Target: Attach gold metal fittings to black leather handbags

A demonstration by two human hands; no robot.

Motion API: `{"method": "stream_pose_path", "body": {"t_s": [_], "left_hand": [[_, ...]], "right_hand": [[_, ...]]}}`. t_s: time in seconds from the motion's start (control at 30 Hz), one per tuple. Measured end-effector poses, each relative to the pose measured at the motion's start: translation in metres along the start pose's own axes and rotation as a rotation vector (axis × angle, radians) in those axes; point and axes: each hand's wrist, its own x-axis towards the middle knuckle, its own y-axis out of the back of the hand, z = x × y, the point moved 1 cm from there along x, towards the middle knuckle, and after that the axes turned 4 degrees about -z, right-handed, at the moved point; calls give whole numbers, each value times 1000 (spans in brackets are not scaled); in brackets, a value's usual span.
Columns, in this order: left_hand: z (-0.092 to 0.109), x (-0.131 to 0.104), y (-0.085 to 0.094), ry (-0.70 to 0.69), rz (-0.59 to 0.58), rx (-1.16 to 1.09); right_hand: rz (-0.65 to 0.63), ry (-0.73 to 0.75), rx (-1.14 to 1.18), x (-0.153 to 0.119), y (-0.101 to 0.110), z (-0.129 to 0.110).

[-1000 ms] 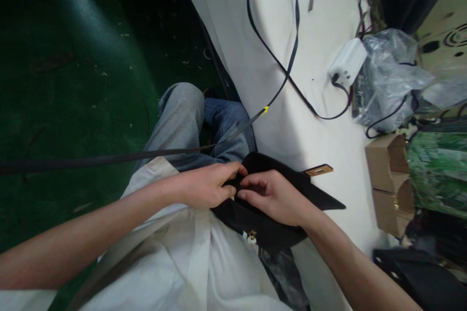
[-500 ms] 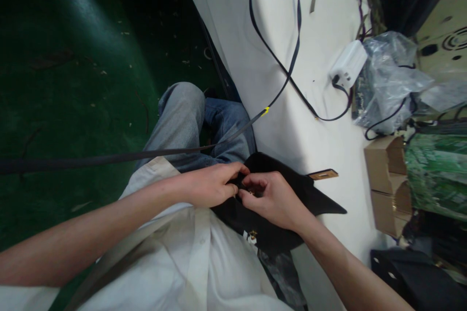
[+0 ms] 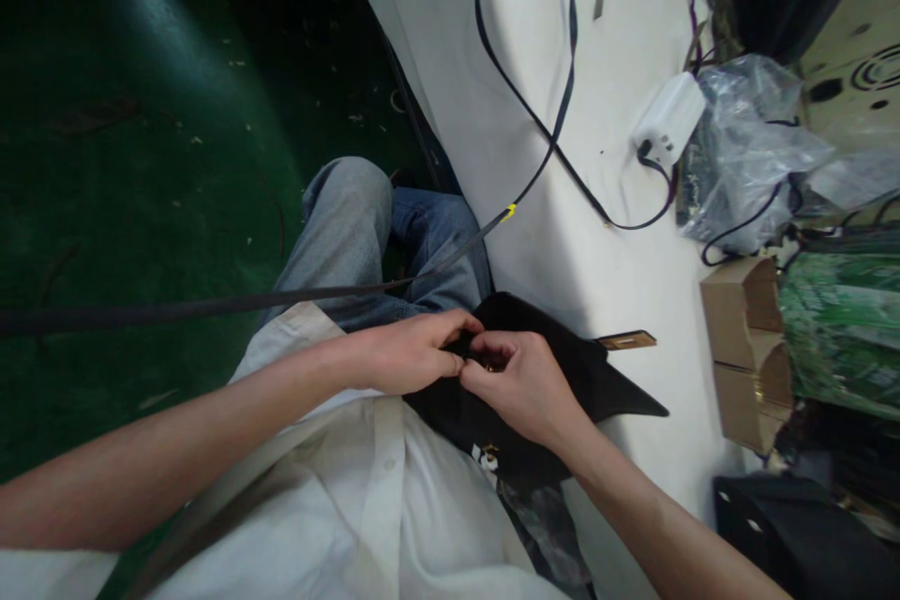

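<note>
A black leather-like bag piece [image 3: 506, 436] lies across my lap, its pointed end reaching over the table edge to the right. My left hand [image 3: 414, 352] is closed at its upper middle, thumb and fingers pinching a dark part of it. Against those fingertips, my right hand [image 3: 524, 384] is also pinched closed. A small gold-coloured glint shows under its fingers; the held part is mostly hidden. A gold clasp with white tape [image 3: 487, 457] sits on the lower part of the black piece. A slotted brass-coloured plate [image 3: 629, 340] sticks out at its right side.
A long black strap [image 3: 450, 258] with a yellow mark crosses above my arms and loops over the white table [image 3: 653, 281]. To the right are a white power adapter [image 3: 670, 120], clear plastic bags [image 3: 756, 136], cardboard boxes [image 3: 731, 323] and a black case [image 3: 794, 534].
Both hands stay together at the same spot on the black piece, with small finger shifts. The brass-coloured plate has tilted slightly. The whole view has drifted a little.
</note>
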Motion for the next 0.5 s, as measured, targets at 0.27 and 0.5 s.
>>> {"method": "stream_pose_path", "body": {"t_s": [0.27,0.5], "left_hand": [[12,-2,-9,75,111,234],[10,-5,-14,79,161,180]], "right_hand": [[71,45,-38,0,-2,5],[-33,206,-172,4,10,8]]}}
